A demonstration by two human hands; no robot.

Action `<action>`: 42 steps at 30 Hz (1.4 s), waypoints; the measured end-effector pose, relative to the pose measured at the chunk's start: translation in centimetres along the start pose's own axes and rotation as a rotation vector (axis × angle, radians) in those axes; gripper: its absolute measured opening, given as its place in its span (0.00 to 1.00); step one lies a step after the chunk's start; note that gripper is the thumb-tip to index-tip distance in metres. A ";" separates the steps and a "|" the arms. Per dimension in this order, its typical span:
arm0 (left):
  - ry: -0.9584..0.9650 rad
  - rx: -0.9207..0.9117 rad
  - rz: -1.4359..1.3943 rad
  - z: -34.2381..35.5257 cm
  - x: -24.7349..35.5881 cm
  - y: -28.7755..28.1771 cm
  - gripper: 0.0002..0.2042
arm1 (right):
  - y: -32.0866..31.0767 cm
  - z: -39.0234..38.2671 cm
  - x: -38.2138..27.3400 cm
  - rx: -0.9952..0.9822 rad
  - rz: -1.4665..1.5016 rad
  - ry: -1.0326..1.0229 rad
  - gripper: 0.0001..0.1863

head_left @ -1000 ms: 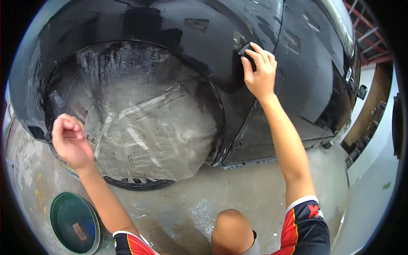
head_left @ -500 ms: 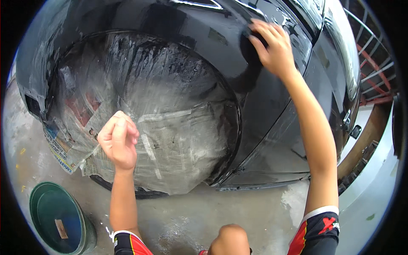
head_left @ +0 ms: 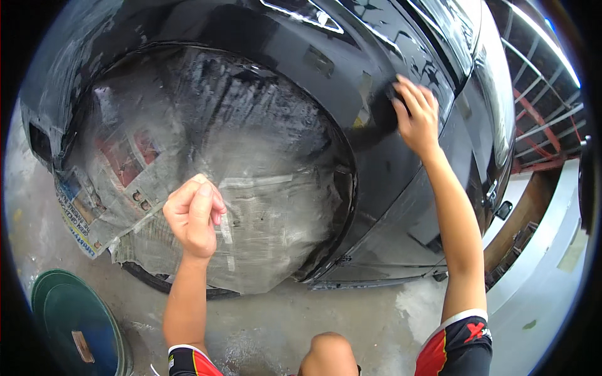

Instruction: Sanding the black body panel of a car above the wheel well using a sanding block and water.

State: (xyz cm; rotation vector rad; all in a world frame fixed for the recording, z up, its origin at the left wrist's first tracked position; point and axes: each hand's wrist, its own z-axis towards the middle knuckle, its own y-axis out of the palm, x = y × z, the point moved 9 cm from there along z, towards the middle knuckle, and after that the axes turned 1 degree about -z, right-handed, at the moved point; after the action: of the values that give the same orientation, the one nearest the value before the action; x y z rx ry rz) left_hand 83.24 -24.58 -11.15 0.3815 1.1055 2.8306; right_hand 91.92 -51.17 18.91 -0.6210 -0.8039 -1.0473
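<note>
My right hand (head_left: 418, 119) is pressed against the glossy black car panel (head_left: 376, 150), between the wheel arch and the door seam. Its fingers are bent over a small dark piece (head_left: 392, 92), whose kind I cannot make out against the dark paint. My left hand (head_left: 195, 216) is raised in front of the covered wheel opening, its fingers curled in and the thumb laid over them. Whatever it may hold is hidden. Behind it, newspaper sheets (head_left: 269, 219), greyed and damp-looking, cover the wheel opening and are joined with pale tape strips.
At lower left a dark green bucket (head_left: 47, 285) stands on the wet concrete floor (head_left: 269, 326), with a small brown block (head_left: 82, 346) in it. A tyre edge (head_left: 147, 280) shows below the paper. Metal railings (head_left: 539, 106) rise at the right beyond the car.
My right hand has moved downward and slightly right over the black panel. My left hand has shifted a little right and down, still curled. The view has tilted slightly.
</note>
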 end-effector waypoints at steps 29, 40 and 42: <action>0.067 0.053 -0.197 -1.7 -2.0 2.3 0.15 | 3.7 16.7 -6.7 0.064 0.102 -0.220 0.18; 0.078 -0.001 -0.207 -0.1 0.0 -0.3 0.13 | -0.3 -0.2 2.9 -0.132 -0.097 -0.029 0.16; 0.083 -0.010 -0.194 -0.9 -0.7 -0.3 0.14 | 1.5 6.4 -1.1 -0.082 -0.045 -0.160 0.17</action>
State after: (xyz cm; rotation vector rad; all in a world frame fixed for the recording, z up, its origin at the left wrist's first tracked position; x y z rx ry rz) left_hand 83.64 -25.03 -12.12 0.1482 1.0778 2.7016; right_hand 91.22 -45.15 21.54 -0.7665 -0.9208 -1.0858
